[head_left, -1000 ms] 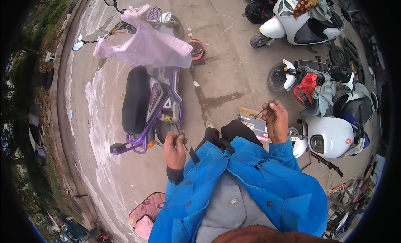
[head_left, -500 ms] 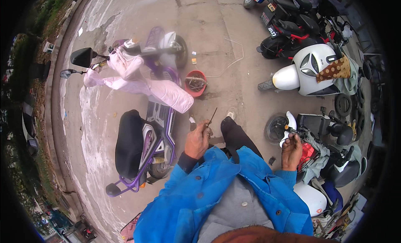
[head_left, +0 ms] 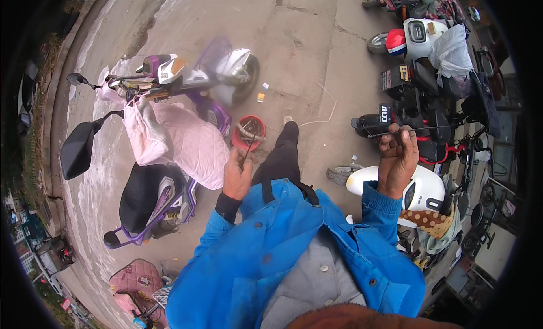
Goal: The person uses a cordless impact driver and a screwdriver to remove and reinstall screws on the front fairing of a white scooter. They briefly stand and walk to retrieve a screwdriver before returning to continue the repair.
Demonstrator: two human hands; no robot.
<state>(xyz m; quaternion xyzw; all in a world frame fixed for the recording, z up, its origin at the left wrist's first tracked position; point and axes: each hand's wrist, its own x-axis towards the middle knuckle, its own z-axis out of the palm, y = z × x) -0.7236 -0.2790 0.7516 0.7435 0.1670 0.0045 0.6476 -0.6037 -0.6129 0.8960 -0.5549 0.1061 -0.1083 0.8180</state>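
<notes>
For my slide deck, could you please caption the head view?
Left hand holds a thin tool, right hand a wire, beside a purple scooter.

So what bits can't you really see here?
- Thin dark tool in the left hand: too small in the head view to name.
- Thin wire or rod pinched by the right hand: its left end fades against the black scooter.
- Contents of the red bucket: too small and tangled.
- Purple scooter: front blurred, middle hidden under a pink cover.
</notes>
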